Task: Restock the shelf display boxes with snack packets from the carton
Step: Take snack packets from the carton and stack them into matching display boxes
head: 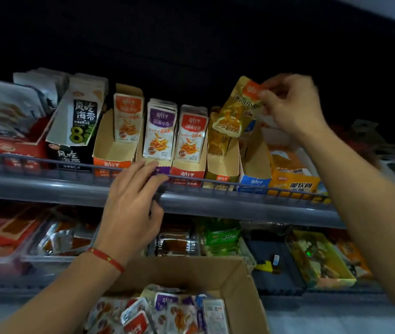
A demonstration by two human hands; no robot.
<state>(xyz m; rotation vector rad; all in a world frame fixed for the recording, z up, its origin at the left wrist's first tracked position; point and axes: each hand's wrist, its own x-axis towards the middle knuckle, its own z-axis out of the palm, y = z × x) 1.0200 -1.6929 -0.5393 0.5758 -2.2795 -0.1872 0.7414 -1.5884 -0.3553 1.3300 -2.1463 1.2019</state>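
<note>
My right hand (290, 102) pinches a gold snack packet (236, 109) by its top corner, tilted above the gold display box (220, 165) on the upper shelf. My left hand (133, 208) rests with relaxed fingers on the shelf's front rail (71, 165), just below the purple box (159, 131). Orange (112, 153), purple, red (189, 141), gold and blue (255, 167) display boxes stand side by side. The orange box holds few packets and the blue one looks nearly empty. An open brown carton (235, 283) of mixed packets sits at the bottom centre.
A black seaweed box (76, 126) and red boxes stand left on the upper shelf; an orange carton (292, 179) stands right of the blue box. The lower shelf (251, 206) carries trays of wrapped snacks. Above is dark.
</note>
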